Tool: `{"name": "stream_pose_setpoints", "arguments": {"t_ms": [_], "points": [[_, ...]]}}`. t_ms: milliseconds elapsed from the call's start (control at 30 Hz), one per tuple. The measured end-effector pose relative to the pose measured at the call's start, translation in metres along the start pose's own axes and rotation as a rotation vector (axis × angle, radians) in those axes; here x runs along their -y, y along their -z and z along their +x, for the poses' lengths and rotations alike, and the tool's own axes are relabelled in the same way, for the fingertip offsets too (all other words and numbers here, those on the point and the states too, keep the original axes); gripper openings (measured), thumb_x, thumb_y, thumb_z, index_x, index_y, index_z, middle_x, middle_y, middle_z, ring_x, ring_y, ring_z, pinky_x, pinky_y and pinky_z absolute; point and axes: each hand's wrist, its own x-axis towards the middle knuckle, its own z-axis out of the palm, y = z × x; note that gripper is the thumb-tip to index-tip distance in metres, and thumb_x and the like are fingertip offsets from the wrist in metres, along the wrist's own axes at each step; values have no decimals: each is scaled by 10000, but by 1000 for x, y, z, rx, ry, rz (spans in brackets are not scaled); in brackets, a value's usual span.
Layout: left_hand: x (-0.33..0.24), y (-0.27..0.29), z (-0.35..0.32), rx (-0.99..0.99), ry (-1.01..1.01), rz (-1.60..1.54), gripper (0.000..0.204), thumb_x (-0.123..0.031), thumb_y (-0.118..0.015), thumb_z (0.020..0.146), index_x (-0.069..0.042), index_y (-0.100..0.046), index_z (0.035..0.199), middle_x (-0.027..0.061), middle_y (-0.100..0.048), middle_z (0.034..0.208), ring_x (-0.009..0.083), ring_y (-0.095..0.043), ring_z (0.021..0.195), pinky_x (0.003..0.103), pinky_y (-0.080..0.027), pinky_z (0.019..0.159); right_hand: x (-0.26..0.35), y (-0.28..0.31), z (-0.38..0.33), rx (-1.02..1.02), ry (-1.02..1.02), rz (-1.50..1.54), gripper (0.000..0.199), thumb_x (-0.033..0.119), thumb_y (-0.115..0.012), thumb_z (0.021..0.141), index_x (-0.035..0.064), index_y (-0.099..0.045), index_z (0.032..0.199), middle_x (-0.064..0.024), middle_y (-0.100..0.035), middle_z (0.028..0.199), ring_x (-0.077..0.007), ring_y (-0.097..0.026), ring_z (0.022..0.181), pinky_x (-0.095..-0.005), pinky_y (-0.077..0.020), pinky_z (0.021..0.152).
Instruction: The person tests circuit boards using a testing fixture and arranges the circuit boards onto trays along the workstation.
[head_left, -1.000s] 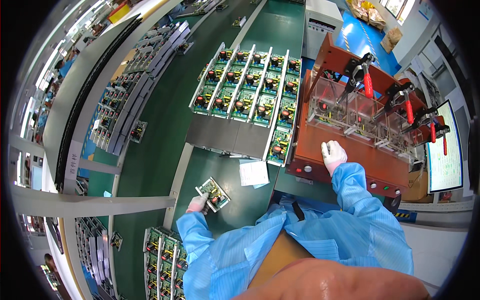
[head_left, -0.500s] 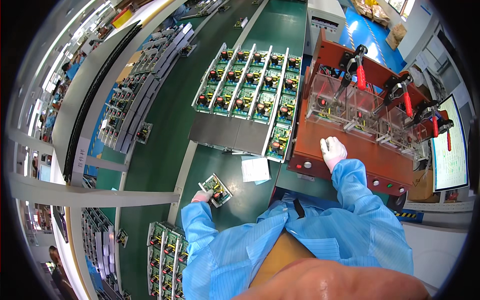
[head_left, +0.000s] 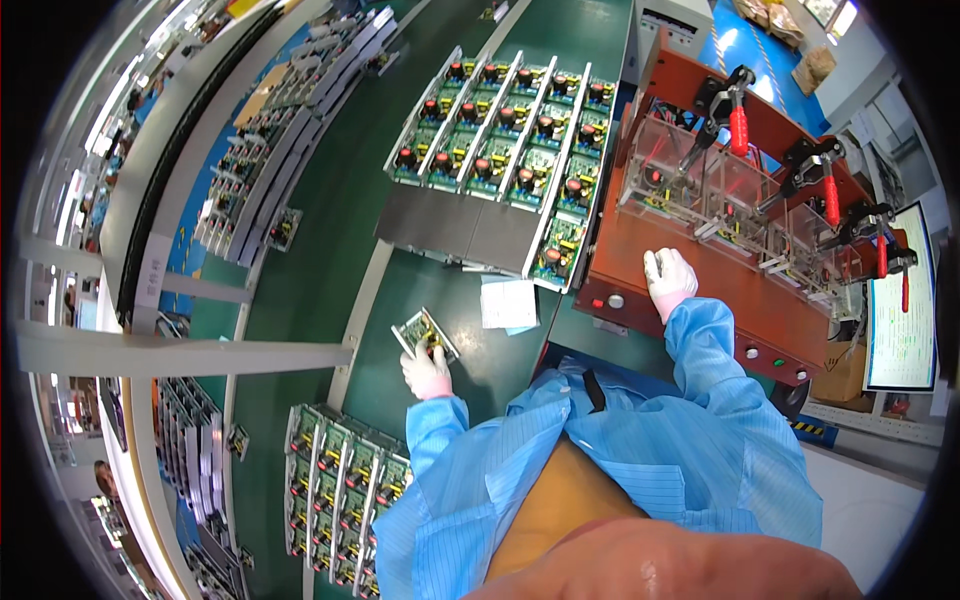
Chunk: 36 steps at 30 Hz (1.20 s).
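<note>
My left hand [head_left: 427, 372], in a white glove, grips the near side of a small green circuit board [head_left: 428, 333] with its fingers bent over the edge. The board lies tilted on the green bench and carries yellow and dark parts; the fingers cover part of it. My gloved right hand [head_left: 669, 279] rests on the red-brown test fixture [head_left: 640, 240], fingers loosely bent and a little apart, holding nothing. Beyond it stand clear plastic housings [head_left: 690, 195] and toggle clamps with red handles [head_left: 739, 130].
Rows of circuit boards in metal rails [head_left: 500, 125] stand ahead, above a dark panel [head_left: 430, 225]. White paper [head_left: 508, 303] lies near the fixture. More boards [head_left: 340, 490] sit at the lower left. A grey bar [head_left: 200, 352] crosses the left side; a monitor [head_left: 900, 310] stands right.
My left hand has shifted from the circuit board's left edge to its near side. The right hand stays on the fixture. The whole view has tilted slightly.
</note>
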Motion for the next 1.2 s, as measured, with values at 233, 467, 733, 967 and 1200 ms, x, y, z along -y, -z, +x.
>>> {"name": "stream_pose_setpoints", "arguments": {"t_ms": [233,467,733,967,1200], "points": [[-4,20,19,-96,7,-245,301,-303,-577,775,-175,-588,1047,150,-500,1067,338,-511,925,418,-444,783,-1,-1,1,-14,26,9,277,311,-502,838,58,-512,726,-107,-541,734,-332,-515,671,-402,-413,631],[-94,77,55,-241,-477,-371,323,-205,-607,750,-140,-573,1064,154,-490,1150,329,-513,940,391,-431,810,0,2,-1,1,15,22,270,301,-503,841,56,-516,729,-109,-538,732,-327,-511,669,-396,-414,634],[-182,35,54,-133,-759,-357,353,-258,-591,756,-146,-575,1091,189,-470,1195,347,-509,973,406,-434,819,1,-4,0,-57,54,24,268,291,-511,839,56,-505,710,-103,-521,708,-317,-498,646,-390,-406,621],[-197,22,57,-9,-663,-386,379,-271,-573,773,-163,-544,1135,179,-393,1270,357,-456,1023,425,-389,854,-1,-3,1,-48,39,28,280,297,-510,838,57,-496,696,-97,-513,694,-311,-494,638,-392,-399,611],[-202,26,50,-90,-607,-340,369,-245,-598,748,-142,-572,1101,190,-445,1221,345,-495,992,407,-430,823,0,0,1,-38,27,25,283,300,-510,836,55,-494,694,-96,-517,696,-311,-500,644,-390,-401,609]]}}
